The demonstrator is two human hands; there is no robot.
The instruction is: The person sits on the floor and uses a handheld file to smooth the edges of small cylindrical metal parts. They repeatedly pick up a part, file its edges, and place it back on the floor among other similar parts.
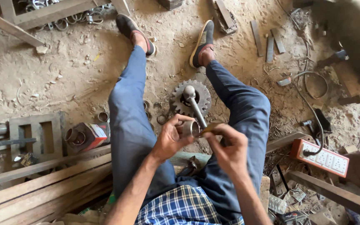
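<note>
Head view, catalogued outward from the toothed gear (190, 99) lying on the dirt floor (63, 79) between the knees. Far to its left, a hollow concrete block (36, 134) and a small box holding metal rings (86, 135) are seen. Just below it, a short metal ring (190, 128) is pinched in the closed fingers of the left hand (169, 139). A hammer (194, 106) is gripped by the closed right hand (229, 152), its head resting at the gear's centre. Far to the right, an orange power strip (323, 157) is recorded.
</note>
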